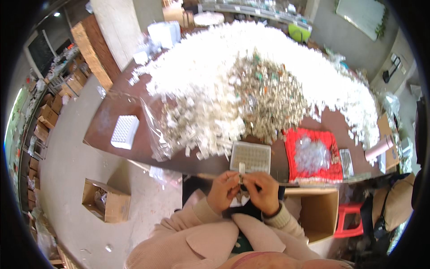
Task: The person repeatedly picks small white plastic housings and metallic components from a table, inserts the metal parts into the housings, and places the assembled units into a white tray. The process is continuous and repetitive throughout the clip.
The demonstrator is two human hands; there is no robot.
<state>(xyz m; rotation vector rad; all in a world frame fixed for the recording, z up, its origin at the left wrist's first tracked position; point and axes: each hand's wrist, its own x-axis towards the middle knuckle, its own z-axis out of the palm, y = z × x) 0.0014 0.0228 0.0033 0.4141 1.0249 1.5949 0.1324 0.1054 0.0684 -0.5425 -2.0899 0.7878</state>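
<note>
My left hand [222, 190] and my right hand [265, 191] meet just below the table edge. Both pinch a small metal-and-white part [241, 178] between their fingertips. A slim white piece sticks up from the part toward a clear grid tray [251, 157] filled with small brownish parts, which lies on the table right above my hands. Behind the tray rises a big heap of small white plastic pieces [251, 58] with a mound of brownish metal parts [268, 101] on it. Pink sleeves cover both forearms.
A red tray [293, 168] holding clear plastic pieces lies right of the grid tray. A white grid block [125, 131] sits at the table's left end by a clear plastic bag [154, 130]. An open cardboard box [105, 200] stands on the floor left; another box [318, 213] and a red stool [348, 219] are right.
</note>
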